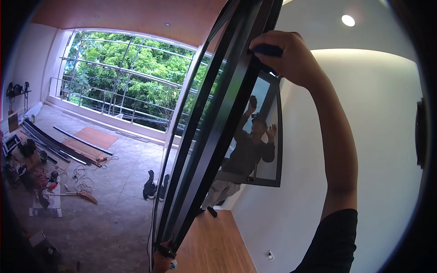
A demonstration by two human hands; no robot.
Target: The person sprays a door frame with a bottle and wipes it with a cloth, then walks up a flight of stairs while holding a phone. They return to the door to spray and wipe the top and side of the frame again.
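My right hand (291, 57) is raised at the upper right, its fingers closed around a dark blue object (267, 50) whose kind I cannot make out. It holds this against the edge of a tall black window frame (218, 109), which leans across the middle of the view. At the frame's lower end, a wrist with a black band and part of my left hand (163, 261) show; its fingers are hidden. Beyond the frame, a glass panel (273, 168) with a dark border stands tilted outward.
A person (250, 145) appears in the glass panel, with trousers and shoes below it. Black bars (54, 141), cables (84, 179) and tools lie on the grey floor at left. A pair of dark boots (149, 185) stands near the frame. A white wall (296, 218) rises right.
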